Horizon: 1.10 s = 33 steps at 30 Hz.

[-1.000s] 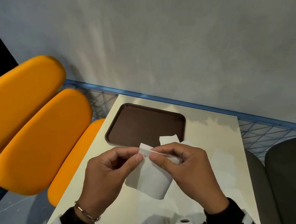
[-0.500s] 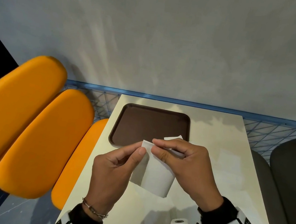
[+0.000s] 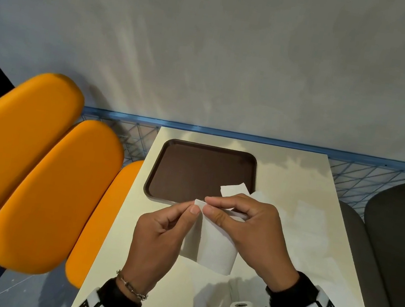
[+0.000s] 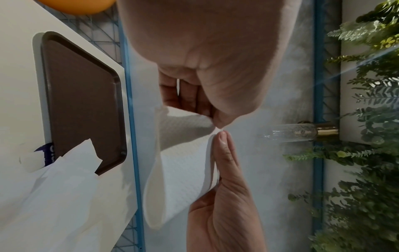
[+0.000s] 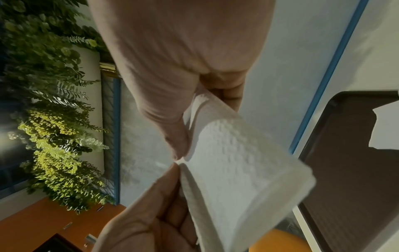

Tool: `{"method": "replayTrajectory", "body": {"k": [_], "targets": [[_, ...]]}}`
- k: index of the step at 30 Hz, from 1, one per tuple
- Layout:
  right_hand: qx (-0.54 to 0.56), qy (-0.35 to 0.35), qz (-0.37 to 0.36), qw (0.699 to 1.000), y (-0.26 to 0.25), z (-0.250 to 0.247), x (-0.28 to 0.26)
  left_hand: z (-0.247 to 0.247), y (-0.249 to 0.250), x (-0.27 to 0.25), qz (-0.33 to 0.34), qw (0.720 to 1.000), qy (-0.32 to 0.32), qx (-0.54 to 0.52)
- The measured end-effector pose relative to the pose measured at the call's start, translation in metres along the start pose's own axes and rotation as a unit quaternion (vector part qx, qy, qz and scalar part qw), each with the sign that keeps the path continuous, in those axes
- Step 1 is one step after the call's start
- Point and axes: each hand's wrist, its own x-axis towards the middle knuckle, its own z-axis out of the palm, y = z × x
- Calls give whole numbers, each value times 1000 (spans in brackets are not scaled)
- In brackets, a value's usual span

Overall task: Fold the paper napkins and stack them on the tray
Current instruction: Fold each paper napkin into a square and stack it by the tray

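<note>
White paper napkin [image 3: 210, 245] held up above the pale table [image 3: 284, 182], doubled over, loose fold hanging down toward six o'clock below both hands. Top edge pinched at its left corner between thumb and forefinger of the left hand [image 3: 159, 236], remaining fingers curled in; same edge pinched just at three o'clock of that by the right hand [image 3: 250, 230], fingertips of the two hands almost touching. Brown tray [image 3: 193, 173] flat on the table at twelve o'clock of the hands. Another white sheet [image 3: 234, 189] overlapping the tray's near right corner. Orange seat cushions [image 3: 32, 179] at nine o'clock.
</note>
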Motion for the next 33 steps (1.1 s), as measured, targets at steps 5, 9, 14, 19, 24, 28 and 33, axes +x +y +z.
{"method": "replayTrajectory", "body": {"k": [5,9,14,19,24,28,33], "targets": [[35,-17,58,998,4,-12,0,2,-4,3,-35,999,7,-7],[125,2,112,986,13,-24,-3,1,-14,6,-62,998,19,-17],[161,19,134,978,23,-25,-6,0,-25,4,-76,997,17,-10],[182,21,135,974,26,-14,-8,1,-38,3,-92,995,44,-22],[193,-58,217,955,40,6,-10,-6,-60,3,-100,993,66,-5],[145,-103,224,958,55,24,-11,-15,-80,0,-112,991,70,16],[135,-108,266,948,78,44,-3,-28,-108,2,-124,989,70,45]]}}
